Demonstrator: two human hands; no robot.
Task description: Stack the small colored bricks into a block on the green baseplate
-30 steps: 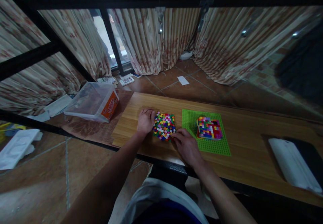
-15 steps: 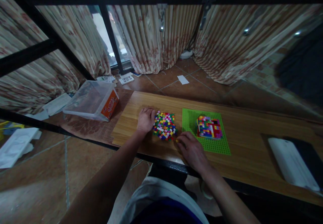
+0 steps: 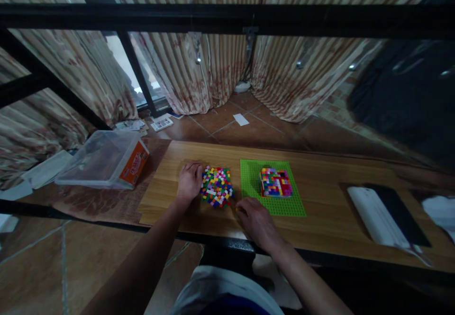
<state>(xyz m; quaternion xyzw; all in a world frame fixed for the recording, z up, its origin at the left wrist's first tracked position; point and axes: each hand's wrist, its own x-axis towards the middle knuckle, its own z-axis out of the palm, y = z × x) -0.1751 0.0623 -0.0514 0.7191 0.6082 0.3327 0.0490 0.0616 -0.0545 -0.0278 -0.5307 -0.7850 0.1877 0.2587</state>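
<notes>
A patch of small multicoloured bricks (image 3: 216,192) lies on the wooden tabletop (image 3: 330,196). My left hand (image 3: 189,181) rests flat against its left side, fingers lying on the wood. My right hand (image 3: 255,219) sits just right of and below the patch, fingers curled downward; whether they hold anything is hidden. To the right, a green baseplate (image 3: 286,205) carries a built block of coloured bricks (image 3: 275,182).
A clear plastic box with an orange label (image 3: 106,158) lies tipped at the left. A white object on a dark mat (image 3: 377,215) lies at the right. Black frame bars (image 3: 227,19) cross overhead; curtains and scattered papers lie beyond the table.
My right hand has drawn back from the patch's lower right corner toward me. The left hand has stayed against the patch. My head has tilted up, shifting everything lower and leftward.
</notes>
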